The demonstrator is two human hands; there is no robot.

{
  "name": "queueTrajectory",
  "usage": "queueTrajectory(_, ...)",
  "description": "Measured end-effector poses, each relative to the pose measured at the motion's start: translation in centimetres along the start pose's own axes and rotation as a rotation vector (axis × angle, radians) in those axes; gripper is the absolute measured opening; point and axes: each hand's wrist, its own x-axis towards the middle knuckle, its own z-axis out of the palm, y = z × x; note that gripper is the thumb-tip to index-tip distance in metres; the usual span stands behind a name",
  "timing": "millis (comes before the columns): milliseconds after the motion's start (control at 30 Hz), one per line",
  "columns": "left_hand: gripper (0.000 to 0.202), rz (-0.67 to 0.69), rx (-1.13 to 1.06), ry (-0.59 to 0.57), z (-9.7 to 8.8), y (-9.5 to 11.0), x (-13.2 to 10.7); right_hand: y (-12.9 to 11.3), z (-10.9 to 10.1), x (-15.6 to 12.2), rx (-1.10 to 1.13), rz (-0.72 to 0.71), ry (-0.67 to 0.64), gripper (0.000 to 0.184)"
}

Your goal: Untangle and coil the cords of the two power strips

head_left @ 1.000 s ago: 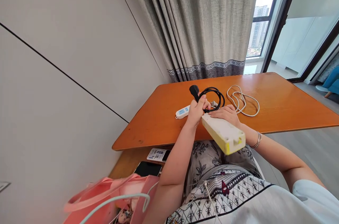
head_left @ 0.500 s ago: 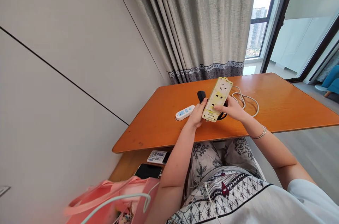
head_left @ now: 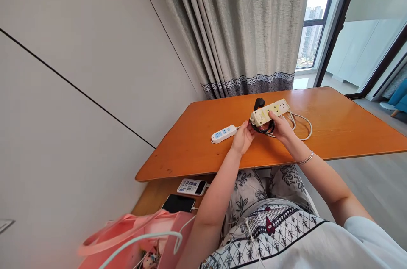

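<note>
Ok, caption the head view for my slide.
Yellowed power strip in the right fingers above the table, a white strip lying to its left.

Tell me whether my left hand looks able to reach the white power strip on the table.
Probably yes: the left hand is close beside the white power strip, with nothing seemingly blocking the way. The black cord near its fingers may need letting go first.

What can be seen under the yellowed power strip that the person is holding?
Under the yellowed power strip, loops of black cable show, with the orange table further below. The strip and the right hand cover other parts of the loops, so their path cannot be seen.
</note>
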Motion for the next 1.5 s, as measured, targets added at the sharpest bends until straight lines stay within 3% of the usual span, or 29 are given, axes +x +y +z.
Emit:
queueTrajectory(100, 0.059, 0.163, 0.102, -0.092, 0.5, -1.7, -0.4, 0.2, -0.1, 0.4, 0.120, -0.009, 0.067, 0.034)
queueTrajectory(167, 0.067, 0.240, 0.179, -0.092, 0.9, -2.8, -0.4, 0.4, -0.1, 0.3, 0.173, -0.019, 0.089, 0.031)
queueTrajectory(333, 0.060, 0.327, 0.255, -0.012, 1.0, -4.0, 0.4, 0.7, -0.2, -0.5, 0.185, -0.004, 0.042, 0.030)
queueTrajectory(567, 0.043, 0.264, 0.195, -0.052, 0.2, -4.2, 0.6, 1.1, -1.5, -0.1, 0.098, -0.001, 0.006, 0.033)
queueTrajectory(733, 0.047, 0.140, 0.107, -0.003, 0.2, -4.7, 0.8, 0.5, -3.0, 1.5, 0.002, -0.146, 0.062, 0.041)
queueTrajectory(867, 0.039, 0.042, 0.143, 0.157, -1.0, -4.7, 1.2, -2.4, -6.1, 4.9, -0.119, -0.404, 0.155, 0.047)
queueTrajectory(967, 0.025, 0.016, 0.200, 0.300, -1.7, -4.7, 1.5, -5.9, -10.0, 8.3, -0.192, -0.528, 0.306, 0.048)
queueTrajectory(1033, 0.022, 0.003, 0.235, 0.311, -1.7, -4.8, 1.5, -8.2, -12.8, 10.1, -0.279, -0.586, 0.421, 0.043)
queueTrajectory(1200, 0.020, -0.037, 0.340, 0.218, -1.1, -5.2, 1.3, -10.7, -18.6, 12.0, -0.448, -0.483, 0.732, 0.036)
queueTrajectory(1333, 0.024, -0.026, 0.384, 0.191, -1.1, -5.3, 1.1, -9.8, -21.1, 12.7, -0.458, -0.376, 0.784, 0.031)
queueTrajectory(1500, 0.028, -0.020, 0.407, 0.164, -1.2, -5.2, 0.7, -8.7, -21.9, 14.8, -0.479, -0.303, 0.760, 0.030)
